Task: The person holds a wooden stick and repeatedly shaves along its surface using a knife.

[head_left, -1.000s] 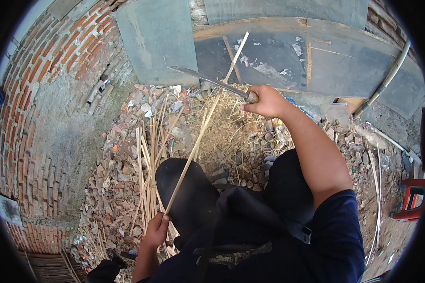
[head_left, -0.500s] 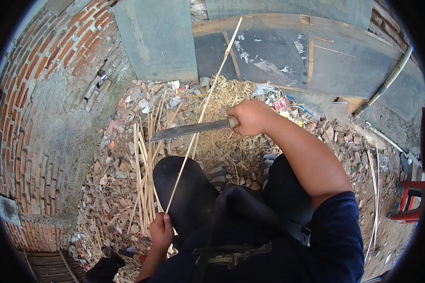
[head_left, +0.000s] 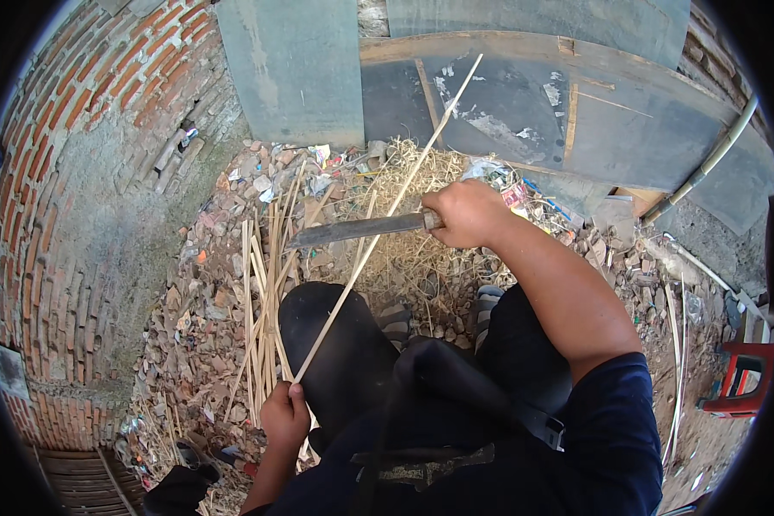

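My right hand (head_left: 469, 215) is closed round the wooden handle of a machete (head_left: 353, 230). Its long dark blade points left and crosses a thin pale bamboo strip (head_left: 417, 174). The near end of that strip is pinched in my left hand (head_left: 285, 414), beside my left knee. From there it slants up and to the right, past the blade, its far end in front of the dark panels. Blade and strip overlap in view; whether they touch I cannot tell. A bundle of similar bamboo strips (head_left: 262, 301) lies on the ground left of my knee.
Pale shavings (head_left: 404, 258) are heaped ahead of my feet, over rubble and litter. A brick wall (head_left: 69, 172) rises at left, grey panels (head_left: 297, 77) at the back. More strips (head_left: 678, 361) lie at right near a red plastic stool (head_left: 740, 381).
The held strip's far end has swung right and slightly down. My left hand has shifted slightly left, while the machete has moved a little right in view.
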Tool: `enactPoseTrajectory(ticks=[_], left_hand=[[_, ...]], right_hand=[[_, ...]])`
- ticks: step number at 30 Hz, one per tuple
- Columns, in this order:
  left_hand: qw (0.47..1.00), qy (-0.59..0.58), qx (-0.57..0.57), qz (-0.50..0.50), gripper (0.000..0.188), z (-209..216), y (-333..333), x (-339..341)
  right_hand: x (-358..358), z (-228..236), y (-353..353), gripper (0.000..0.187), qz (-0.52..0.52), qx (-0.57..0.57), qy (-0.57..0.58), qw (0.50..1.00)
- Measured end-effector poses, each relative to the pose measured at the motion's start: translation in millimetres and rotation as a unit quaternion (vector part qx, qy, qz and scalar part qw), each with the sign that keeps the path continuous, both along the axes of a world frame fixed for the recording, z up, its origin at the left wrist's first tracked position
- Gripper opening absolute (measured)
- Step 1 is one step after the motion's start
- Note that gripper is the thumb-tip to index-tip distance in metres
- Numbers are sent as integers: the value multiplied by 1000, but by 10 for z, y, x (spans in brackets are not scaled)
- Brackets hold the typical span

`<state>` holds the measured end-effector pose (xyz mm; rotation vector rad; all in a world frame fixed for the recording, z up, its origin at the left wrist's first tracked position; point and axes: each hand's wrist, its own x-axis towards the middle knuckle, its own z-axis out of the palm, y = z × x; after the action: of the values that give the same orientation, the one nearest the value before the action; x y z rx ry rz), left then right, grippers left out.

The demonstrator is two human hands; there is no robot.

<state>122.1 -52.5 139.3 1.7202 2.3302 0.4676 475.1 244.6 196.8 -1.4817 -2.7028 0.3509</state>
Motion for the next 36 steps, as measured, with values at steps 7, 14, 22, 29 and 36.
enactPoseTrajectory(ticks=[7,14,22,29,36], left_hand=[[1000,-6,-9,-17,35,-86,8,-13],[998,26,-20,-50,32,-126,22,-34],[997,53,-30,-54,30,-180,81,-140],[997,68,0,-37,31,-144,-22,-41],[998,10,-30,-51,29,-17,32,-64]], right_hand=[[-55,-11,-7,26,20,-22,7,1000],[-221,3,-88,29,8,-45,19,999],[-77,-309,237,28,-87,-64,102,989],[-308,66,-134,29,50,-48,-29,997],[-130,-11,9,28,20,-52,-16,998]])
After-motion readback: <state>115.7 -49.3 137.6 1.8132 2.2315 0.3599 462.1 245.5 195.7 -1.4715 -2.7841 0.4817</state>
